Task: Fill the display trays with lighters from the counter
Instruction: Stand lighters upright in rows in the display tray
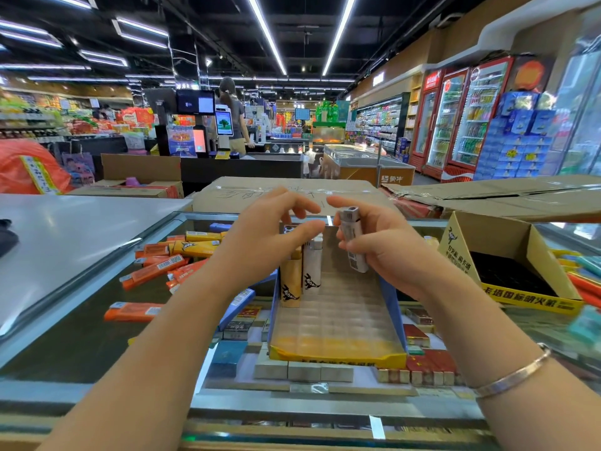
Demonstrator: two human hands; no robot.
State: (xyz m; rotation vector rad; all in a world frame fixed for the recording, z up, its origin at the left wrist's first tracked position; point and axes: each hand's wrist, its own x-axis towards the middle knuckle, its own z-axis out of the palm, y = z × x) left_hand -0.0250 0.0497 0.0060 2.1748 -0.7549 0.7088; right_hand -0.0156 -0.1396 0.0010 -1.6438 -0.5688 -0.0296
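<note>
A display tray [338, 323] with blue side walls and a yellow front lip sits on the glass counter. Two lighters, one tan [290, 281] and one white [313, 266], stand upright in its far left corner. My right hand [387, 242] grips a grey-white lighter [353, 237] upright above the tray's back row. My left hand [273, 232] hovers over the standing lighters with fingers relaxed and holds nothing. Several orange and yellow lighters [169, 262] lie loose on the counter to the left.
A second display box [520, 268], yellow-fronted with a black insert, stands at the right. More loose lighters [582, 281] lie past it. Cardboard cartons [292, 193] line the counter's far edge. A white countertop [65, 236] lies at the left. Cigarette packs show under the glass.
</note>
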